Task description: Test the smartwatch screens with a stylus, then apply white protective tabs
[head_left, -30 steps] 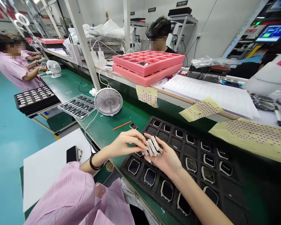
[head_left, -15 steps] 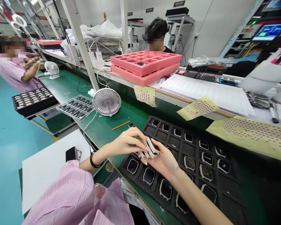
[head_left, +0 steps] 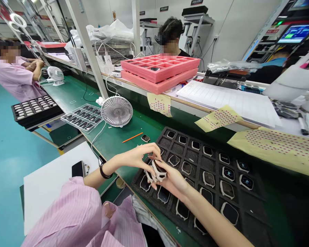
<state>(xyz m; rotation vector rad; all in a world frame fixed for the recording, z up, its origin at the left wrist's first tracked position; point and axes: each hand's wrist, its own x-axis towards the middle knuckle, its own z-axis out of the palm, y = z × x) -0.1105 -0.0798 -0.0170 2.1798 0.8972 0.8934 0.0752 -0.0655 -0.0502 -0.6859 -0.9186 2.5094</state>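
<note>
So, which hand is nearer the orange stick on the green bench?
Left: the left hand is just this side of the orange stick, not touching it. The right hand is farther away, to the stick's right, holding watches over the black tray.

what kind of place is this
Probably an electronics assembly or inspection line: a black foam tray holds rows of watch-like devices, a co-worker in pink is beside the long green bench, and pink foam trays are stacked nearby.
</note>
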